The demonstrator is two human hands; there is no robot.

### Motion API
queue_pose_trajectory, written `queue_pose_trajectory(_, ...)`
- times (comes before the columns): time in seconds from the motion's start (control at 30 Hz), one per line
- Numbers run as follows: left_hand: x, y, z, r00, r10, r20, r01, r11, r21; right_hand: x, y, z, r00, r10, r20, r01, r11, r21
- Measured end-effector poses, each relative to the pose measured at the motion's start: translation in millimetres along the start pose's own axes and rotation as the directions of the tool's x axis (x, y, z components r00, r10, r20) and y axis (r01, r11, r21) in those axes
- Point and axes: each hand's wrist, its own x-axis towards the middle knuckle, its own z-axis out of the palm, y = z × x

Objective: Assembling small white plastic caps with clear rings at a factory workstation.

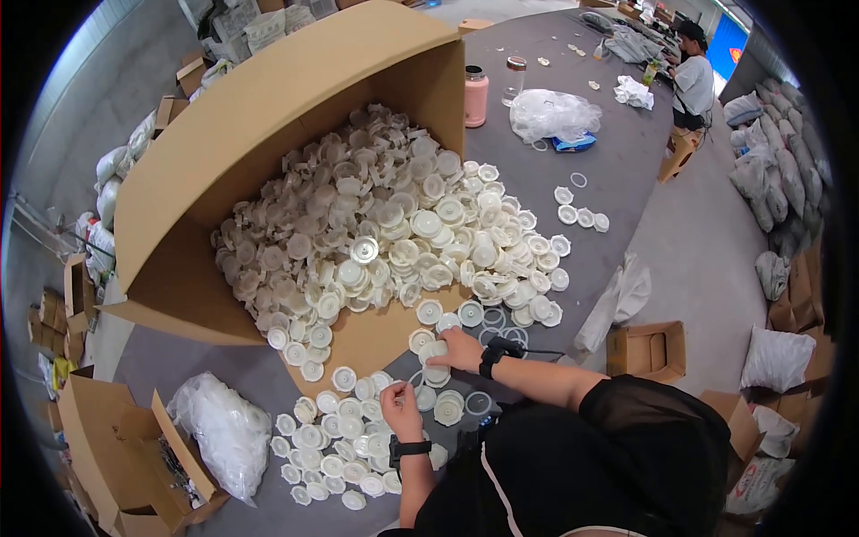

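Head | large carton (286, 80): white caps (358, 242) | left grip (400, 408): pinching ring (415, 379) | right grip (461, 349): on cap (433, 351), closure unclear

a pink flask (476, 98) stands beside a clear bottle (514, 82) on the grey table (626, 148). to their right lies a blue packet (574, 142). a person (693, 82) is at the far end. on the right, grey sacks (791, 161) are piled.

- Round plastic caps with scalloped rims (344, 379) are white, some slightly cream.
- Thin plastic rings (466, 404) are pale and translucent.
- The large open cardboard box (295, 80) is plain brown.
- The wide, smooth table surface (617, 179) is grey.
- The cylindrical pink bottle (476, 100) has a black lid.
- The person's fabric top (573, 456) is black, with whitish thin line.
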Motion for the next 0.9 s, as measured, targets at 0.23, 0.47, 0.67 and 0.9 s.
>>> queue_pose_trajectory(0.23,2.1,14.3,5.5,0.905,-0.397,0.151,0.398,0.667,-0.630,-6.5,22.1,4.5,0.978,0.197,0.068,-0.198,0.782,0.592)
queue_pose_trajectory(0.47,-3.4,41.5,25.4,0.849,-0.398,0.349,0.481,0.306,-0.821,-40.2,-13.3,-3.2,0.950,0.140,0.279,-0.299,0.154,0.942)
queue_pose_trajectory(0.67,-17.9,56.6,44.0,0.850,-0.326,0.414,0.511,0.318,-0.798,-57.7,-26.2,-8.8,0.983,0.062,0.175,-0.182,0.126,0.975)
queue_pose_trajectory(0.9,-24.2,55.0,39.6,0.808,-0.395,0.436,0.551,0.247,-0.797,-81.0,-21.3,-27.2,0.946,0.069,0.318,-0.319,0.003,0.948)
